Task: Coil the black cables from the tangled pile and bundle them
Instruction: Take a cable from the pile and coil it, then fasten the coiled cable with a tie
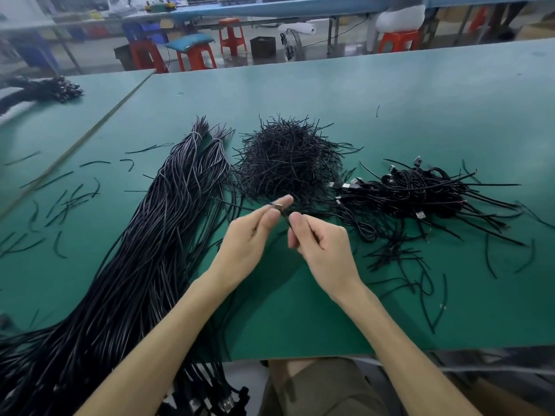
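Black cable [285,219], mostly hidden, spans left hand [255,232] and right hand [321,244].

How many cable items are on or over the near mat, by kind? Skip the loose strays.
Tied long bundles: 2
Tie pile: 1
Coiled-cable pile: 1
Held cable: 1
Total: 5

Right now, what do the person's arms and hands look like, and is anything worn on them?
Nothing is worn on them. The left hand and the right hand have no gloves, and no ring shows. The left forearm and the right forearm are uncovered as far as the picture reaches: no sleeve, watch or wristband.
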A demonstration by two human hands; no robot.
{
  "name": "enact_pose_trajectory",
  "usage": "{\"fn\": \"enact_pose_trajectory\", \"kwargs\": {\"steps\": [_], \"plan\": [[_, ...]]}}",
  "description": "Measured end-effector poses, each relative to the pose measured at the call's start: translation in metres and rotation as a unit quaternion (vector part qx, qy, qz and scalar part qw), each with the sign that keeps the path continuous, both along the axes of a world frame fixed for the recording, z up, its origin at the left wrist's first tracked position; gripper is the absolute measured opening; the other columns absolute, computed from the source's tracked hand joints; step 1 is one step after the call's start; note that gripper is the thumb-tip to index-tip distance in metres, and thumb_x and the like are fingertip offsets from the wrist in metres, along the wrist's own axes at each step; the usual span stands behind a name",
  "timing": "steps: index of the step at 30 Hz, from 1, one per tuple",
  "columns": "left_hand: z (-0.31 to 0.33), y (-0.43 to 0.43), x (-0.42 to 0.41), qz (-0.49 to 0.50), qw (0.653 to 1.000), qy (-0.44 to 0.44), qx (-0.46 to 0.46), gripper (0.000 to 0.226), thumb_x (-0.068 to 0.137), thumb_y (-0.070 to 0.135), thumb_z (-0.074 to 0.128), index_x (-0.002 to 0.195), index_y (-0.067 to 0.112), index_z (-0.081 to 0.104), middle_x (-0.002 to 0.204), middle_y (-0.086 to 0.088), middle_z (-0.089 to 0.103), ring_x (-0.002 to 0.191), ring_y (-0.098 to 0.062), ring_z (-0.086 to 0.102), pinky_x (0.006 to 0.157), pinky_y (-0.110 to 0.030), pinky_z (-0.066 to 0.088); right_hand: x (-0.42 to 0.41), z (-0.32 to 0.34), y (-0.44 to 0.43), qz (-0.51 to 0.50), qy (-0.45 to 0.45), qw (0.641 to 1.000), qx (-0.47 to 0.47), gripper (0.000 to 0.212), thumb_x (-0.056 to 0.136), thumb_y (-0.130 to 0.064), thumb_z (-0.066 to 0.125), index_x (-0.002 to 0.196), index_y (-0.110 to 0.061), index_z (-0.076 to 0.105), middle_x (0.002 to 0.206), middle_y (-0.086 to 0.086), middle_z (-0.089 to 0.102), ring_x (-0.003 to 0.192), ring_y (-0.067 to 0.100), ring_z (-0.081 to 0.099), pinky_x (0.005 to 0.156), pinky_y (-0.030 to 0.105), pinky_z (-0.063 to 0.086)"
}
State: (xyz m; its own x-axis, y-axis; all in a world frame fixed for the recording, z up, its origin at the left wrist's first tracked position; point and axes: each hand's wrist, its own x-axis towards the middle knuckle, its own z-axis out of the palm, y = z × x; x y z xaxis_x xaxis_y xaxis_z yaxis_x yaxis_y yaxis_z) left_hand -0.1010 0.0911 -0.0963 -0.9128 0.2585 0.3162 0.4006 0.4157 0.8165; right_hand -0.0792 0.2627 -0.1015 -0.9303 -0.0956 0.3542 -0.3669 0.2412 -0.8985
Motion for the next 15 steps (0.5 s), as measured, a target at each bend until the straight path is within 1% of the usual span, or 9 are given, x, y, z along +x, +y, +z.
{"fn": "enact_pose_trajectory", "kwargs": {"steps": [3,5,7,8,9,10,12,14,15], "plan": [[0.003,-0.002,-0.006,-0.044,0.975,-0.107,0.188,0.050,0.110,0.041,0.035,0.145,0.012,0.055,0.146,0.003,0.059,0.141,-0.013,0.050,0.117,-0.029,0.039,0.006,0.000,-0.002,0.061,0.016,0.995,0.077,0.042,0.107,-0.041,0.045,0.074,-0.020,0.059,0.052,-0.005,0.044,0.047,0.014,0.039,0.051,0.033,0.036],[0.010,-0.006,-0.009,-0.093,0.902,-0.218,0.362,0.056,0.108,0.046,0.030,0.138,0.010,0.061,0.142,-0.006,0.063,0.136,-0.019,0.055,0.111,-0.029,0.046,0.009,0.000,-0.006,0.081,0.038,0.977,0.192,0.042,0.108,-0.040,0.045,0.077,-0.016,0.061,0.056,-0.008,0.050,0.053,0.015,0.049,0.060,0.037,0.044],[0.018,-0.014,-0.008,-0.121,0.820,-0.293,0.477,0.056,0.108,0.046,0.031,0.114,0.013,0.075,0.108,0.000,0.076,0.104,-0.014,0.072,0.091,-0.026,0.056,0.009,0.001,-0.009,0.079,0.049,0.958,0.271,0.046,0.107,-0.044,0.040,0.078,-0.012,0.058,0.062,-0.006,0.058,0.062,0.021,0.057,0.068,0.043,0.048],[0.021,-0.017,-0.006,-0.150,0.789,-0.319,0.503,0.053,0.109,0.046,0.034,0.101,0.014,0.075,0.083,0.006,0.071,0.077,-0.009,0.069,0.079,-0.023,0.056,0.009,0.002,-0.010,0.074,0.046,0.954,0.286,0.050,0.106,-0.047,0.038,0.077,-0.011,0.056,0.064,-0.003,0.059,0.064,0.024,0.057,0.069,0.045,0.048],[0.024,-0.021,-0.004,-0.181,0.770,-0.335,0.512,0.049,0.109,0.046,0.037,0.091,0.016,0.071,0.064,0.010,0.059,0.056,-0.006,0.055,0.067,-0.021,0.051,0.009,0.003,-0.010,0.063,0.045,0.952,0.296,0.052,0.105,-0.051,0.039,0.075,-0.011,0.053,0.063,-0.002,0.057,0.063,0.024,0.055,0.068,0.045,0.048],[0.025,-0.024,-0.002,-0.204,0.763,-0.342,0.510,0.047,0.109,0.047,0.040,0.082,0.018,0.065,0.054,0.010,0.046,0.046,-0.006,0.040,0.058,-0.020,0.045,0.008,0.003,-0.010,0.043,0.049,0.949,0.309,0.053,0.103,-0.054,0.041,0.072,-0.011,0.050,0.062,-0.002,0.055,0.061,0.023,0.053,0.065,0.044,0.047],[0.029,-0.031,0.002,-0.206,0.775,-0.342,0.490,0.048,0.106,0.048,0.046,0.066,0.023,0.056,0.045,0.010,0.029,0.041,-0.009,0.023,0.048,-0.022,0.034,0.008,0.001,-0.009,-0.016,0.066,0.941,0.331,0.052,0.098,-0.059,0.048,0.070,-0.015,0.051,0.062,-0.006,0.053,0.061,0.018,0.052,0.059,0.036,0.044],[0.031,-0.031,0.004,-0.164,0.805,-0.329,0.466,0.052,0.104,0.048,0.048,0.056,0.026,0.047,0.044,0.010,0.021,0.040,-0.010,0.018,0.044,-0.022,0.028,0.007,-0.001,-0.008,-0.070,0.058,0.946,0.312,0.049,0.094,-0.061,0.053,0.068,-0.019,0.050,0.065,-0.010,0.050,0.064,0.012,0.048,0.059,0.029,0.037],[0.030,-0.029,0.005,-0.133,0.838,-0.307,0.431,0.054,0.104,0.047,0.047,0.055,0.026,0.042,0.045,0.009,0.020,0.039,-0.009,0.018,0.043,-0.022,0.025,0.006,-0.001,-0.007,-0.089,0.050,0.949,0.299,0.049,0.092,-0.061,0.055,0.067,-0.020,0.047,0.065,-0.012,0.047,0.067,0.011,0.046,0.061,0.027,0.033]]}}
